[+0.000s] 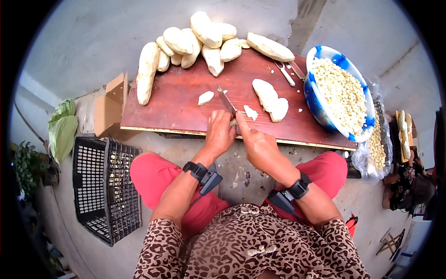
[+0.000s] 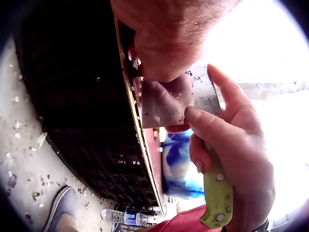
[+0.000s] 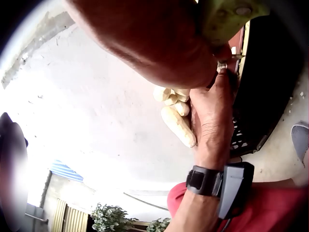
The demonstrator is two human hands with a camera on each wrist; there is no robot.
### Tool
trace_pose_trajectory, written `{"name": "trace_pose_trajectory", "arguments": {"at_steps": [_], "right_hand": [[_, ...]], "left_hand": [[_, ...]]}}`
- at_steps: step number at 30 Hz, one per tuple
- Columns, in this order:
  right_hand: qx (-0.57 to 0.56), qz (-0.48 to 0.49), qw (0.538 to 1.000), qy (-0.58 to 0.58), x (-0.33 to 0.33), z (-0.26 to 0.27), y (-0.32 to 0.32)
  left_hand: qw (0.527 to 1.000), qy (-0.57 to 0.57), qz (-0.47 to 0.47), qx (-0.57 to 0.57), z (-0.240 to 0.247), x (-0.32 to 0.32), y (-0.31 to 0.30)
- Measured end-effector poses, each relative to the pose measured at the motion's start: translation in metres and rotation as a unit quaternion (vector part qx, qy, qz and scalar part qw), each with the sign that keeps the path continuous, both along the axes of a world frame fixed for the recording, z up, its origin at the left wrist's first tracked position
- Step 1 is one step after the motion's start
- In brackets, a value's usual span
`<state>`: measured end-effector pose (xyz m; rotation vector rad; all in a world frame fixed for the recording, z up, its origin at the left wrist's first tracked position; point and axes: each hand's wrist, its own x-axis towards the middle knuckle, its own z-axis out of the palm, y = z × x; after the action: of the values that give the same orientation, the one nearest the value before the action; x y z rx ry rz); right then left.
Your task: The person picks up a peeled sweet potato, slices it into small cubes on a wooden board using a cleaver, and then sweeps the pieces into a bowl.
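My right hand (image 1: 260,146) grips a kitchen knife (image 1: 226,100) by its green handle, the index finger stretched along the broad blade, which shows best in the left wrist view (image 2: 164,101). Close beside the blade, at the front edge of the red-brown table (image 1: 176,109), is my left hand (image 1: 219,132), its fingers bent. In the right wrist view, its thumb pinches a small pale root piece (image 3: 222,66), mostly hidden by the hands. Beyond the knife lie a cut chunk (image 1: 206,97), thin white bits (image 1: 251,112) and larger peeled root pieces (image 1: 267,97).
Several peeled roots (image 1: 176,41) are heaped along the back. A blue-and-white basin (image 1: 320,109) of diced root stands at the right, near a white-handled utensil (image 1: 285,74). Below left are a black crate (image 1: 109,186) and a cardboard box (image 1: 109,107).
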<state>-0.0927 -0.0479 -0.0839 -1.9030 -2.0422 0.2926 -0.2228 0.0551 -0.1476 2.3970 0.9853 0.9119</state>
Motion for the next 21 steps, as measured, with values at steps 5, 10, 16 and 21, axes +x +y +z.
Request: {"name": "trace_pose_trajectory", "arguments": {"at_steps": [5,10,16,21], "right_hand": [[-0.03,-0.039,0.998,0.044,0.007,-0.001,0.001],[-0.02,-0.067,0.995,0.076,0.011,0.007,-0.008],[0.016,-0.019,0.997,0.078,0.009,0.009,-0.015],[-0.014,0.0,1.0,0.016,0.004,0.008,-0.014]], "left_hand": [[0.999,-0.018,-0.005,0.032,0.0,-0.002,-0.001],[0.999,-0.035,0.006,0.015,-0.002,-0.004,-0.001],[0.999,-0.027,0.021,0.01,-0.004,-0.005,-0.001],[0.999,-0.025,0.027,0.027,-0.007,-0.002,-0.002]]}}
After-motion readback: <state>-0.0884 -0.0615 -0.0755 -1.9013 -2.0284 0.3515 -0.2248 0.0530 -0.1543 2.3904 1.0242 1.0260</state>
